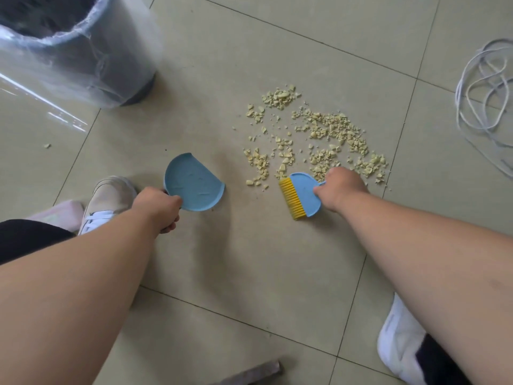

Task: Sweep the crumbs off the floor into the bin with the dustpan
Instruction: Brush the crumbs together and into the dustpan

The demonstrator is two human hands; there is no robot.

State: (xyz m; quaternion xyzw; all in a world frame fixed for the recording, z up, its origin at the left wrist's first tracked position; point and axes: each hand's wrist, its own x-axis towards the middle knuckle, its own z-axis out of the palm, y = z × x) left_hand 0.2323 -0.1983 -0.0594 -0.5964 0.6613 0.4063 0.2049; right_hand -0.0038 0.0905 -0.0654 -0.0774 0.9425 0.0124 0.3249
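L hand (156, 209) fingers gripping dustpan (194, 184), R hand (340, 187) fingers gripping brush (301, 194) beside crumbs (324, 134)

- The floor (249, 259) is laid with large, pale beige-grey tiles, smooth and slightly glossy.
- Thin dark grout lines (347, 309) run between the tiles, crossing the scene on a slant.
- At the far left, bright streaks of reflected light (41, 98) lie on the shiny tile surface.
- A loose coil of white cord (485, 87) lies on the floor at the far right, its loops overlapping.
- At the near edge, near the middle, the end of a grey metallic object (255, 373) shows; what it is cannot be told.
- The light is even and soft, like daylight, with faint shadows on the tiles.
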